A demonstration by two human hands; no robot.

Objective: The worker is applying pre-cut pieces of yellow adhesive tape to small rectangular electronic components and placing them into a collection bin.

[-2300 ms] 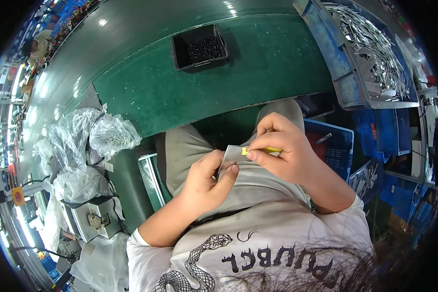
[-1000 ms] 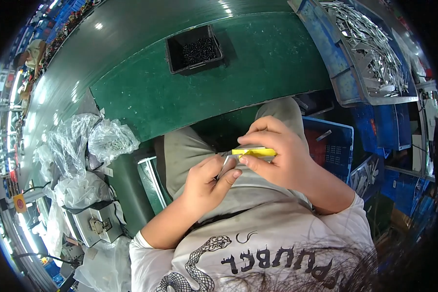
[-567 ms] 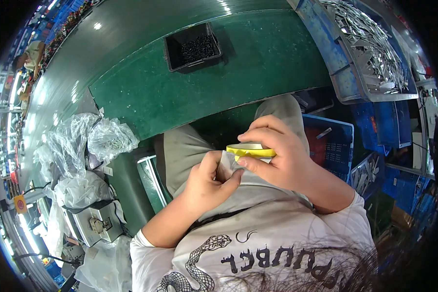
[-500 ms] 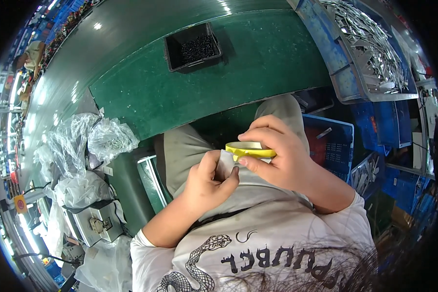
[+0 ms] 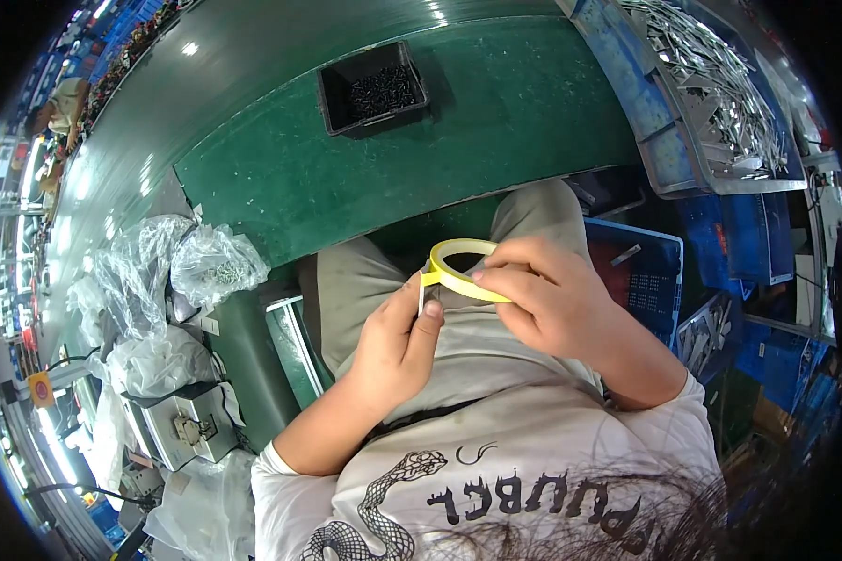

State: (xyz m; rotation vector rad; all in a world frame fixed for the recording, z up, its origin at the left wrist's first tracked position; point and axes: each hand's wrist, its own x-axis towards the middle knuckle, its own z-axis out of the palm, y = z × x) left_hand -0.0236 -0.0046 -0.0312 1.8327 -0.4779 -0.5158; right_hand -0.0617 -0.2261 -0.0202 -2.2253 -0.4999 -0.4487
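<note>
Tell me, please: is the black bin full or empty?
Partly filled: small black pieces lie low in the black bin, with its inner walls showing above them.

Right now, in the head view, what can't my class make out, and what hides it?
Tape roll, right side: head view, covered by the right hand.
Thin piece, lower part: head view, hidden by the left hand.
Black bits in the black box: head view, too small to tell their kind.
Blue bin, far end: head view, cut off by the top edge.
</note>
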